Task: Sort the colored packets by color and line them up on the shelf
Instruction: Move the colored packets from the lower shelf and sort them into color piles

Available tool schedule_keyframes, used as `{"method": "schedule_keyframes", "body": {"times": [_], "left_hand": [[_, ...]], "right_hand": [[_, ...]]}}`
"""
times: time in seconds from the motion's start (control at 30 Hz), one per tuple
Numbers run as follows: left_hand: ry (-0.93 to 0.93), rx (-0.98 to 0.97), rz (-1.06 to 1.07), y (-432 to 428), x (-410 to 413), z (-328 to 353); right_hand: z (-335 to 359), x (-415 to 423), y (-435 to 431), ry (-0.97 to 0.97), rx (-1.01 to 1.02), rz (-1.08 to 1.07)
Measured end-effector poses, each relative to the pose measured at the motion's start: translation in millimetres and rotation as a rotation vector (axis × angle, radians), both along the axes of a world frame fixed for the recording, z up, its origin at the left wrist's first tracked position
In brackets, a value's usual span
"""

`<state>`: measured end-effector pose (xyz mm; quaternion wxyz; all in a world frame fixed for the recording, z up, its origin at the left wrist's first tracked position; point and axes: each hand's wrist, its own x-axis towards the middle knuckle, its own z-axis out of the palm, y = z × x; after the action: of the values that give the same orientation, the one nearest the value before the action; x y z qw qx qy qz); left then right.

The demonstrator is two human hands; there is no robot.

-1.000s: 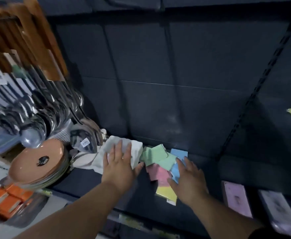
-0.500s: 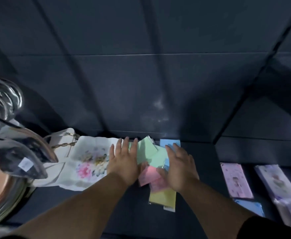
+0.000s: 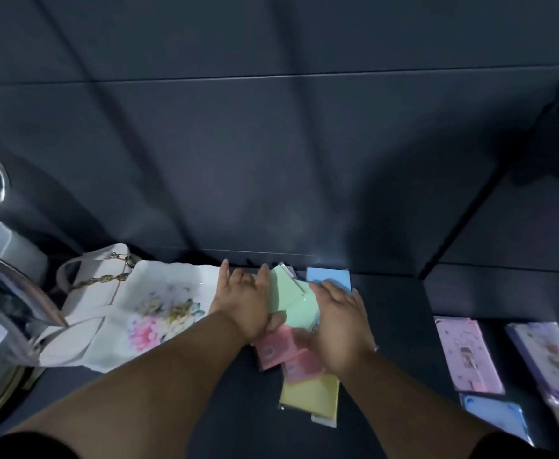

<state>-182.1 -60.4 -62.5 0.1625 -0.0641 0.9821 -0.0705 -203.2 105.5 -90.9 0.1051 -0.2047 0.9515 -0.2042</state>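
Packets (image 3: 288,296) lie jumbled on the shelf (image 3: 397,309) under the spread left hand (image 3: 243,301) and the blurred right hand (image 3: 341,321), seemingly flat too.

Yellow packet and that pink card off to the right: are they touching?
Apart. The head view shows the yellow packet and the pink card well to its right, with bare dark shelf between them.

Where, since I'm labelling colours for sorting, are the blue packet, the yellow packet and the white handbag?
blue packet (image 3: 330,276), head view, on its uncovered far edge.
yellow packet (image 3: 311,397), head view, on the middle of its bare face.
white handbag (image 3: 87,298), head view, on its front panel.
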Motion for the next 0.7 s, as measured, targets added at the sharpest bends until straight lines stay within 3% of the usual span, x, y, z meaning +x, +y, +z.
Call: {"method": "schedule_keyframes", "body": {"times": [0.13,0.3,0.43,0.57,0.7], "left_hand": [[0.210,0.200,0.153,12.5,7.3,9.5],[0.374,0.808,0.611,37.1,26.1,20.9],[0.370,1.259,1.016,52.5,38.4,21.5],[0.435,1.330,1.143,59.4,43.4,19.8],[0.567,1.283,1.076,59.4,46.7,28.4]], "right_hand": [[5.3,9.4,11.6,0.073,-0.172,-0.153],[17.0,33.7,32.6,-0.010,-0.515,-0.367],[21.8,48.7,42.1,0.004,-0.578,-0.365],[19.1,50.2,48.5,0.010,-0.558,-0.335],[22.5,47.2,53.5,0.090,-0.551,-0.383]]}}
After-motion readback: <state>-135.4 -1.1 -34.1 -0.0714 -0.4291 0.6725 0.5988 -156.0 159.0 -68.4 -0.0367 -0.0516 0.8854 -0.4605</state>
